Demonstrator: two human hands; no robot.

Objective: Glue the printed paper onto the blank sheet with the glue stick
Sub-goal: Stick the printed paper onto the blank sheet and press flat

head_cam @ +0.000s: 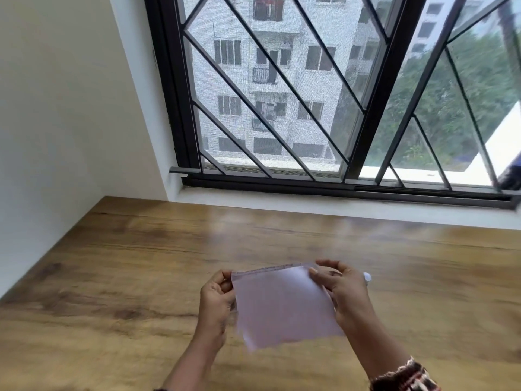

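Pale white paper sheets (284, 303) held up over the brown wood-grain table (112, 277), both hands on them.
Left hand (215, 296) pinches the left edge, right hand (342, 289) grips the right; printed strip peeks along the top, small white object (367, 277) just beside the right hand.

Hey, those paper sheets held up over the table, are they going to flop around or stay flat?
Probably floppy: the paper sheets are thin and pinched only at the top corners by the left hand and right hand, so the lower edge hangs free. They look light, so a draught could likely shift them. The lower edge looks blurred.
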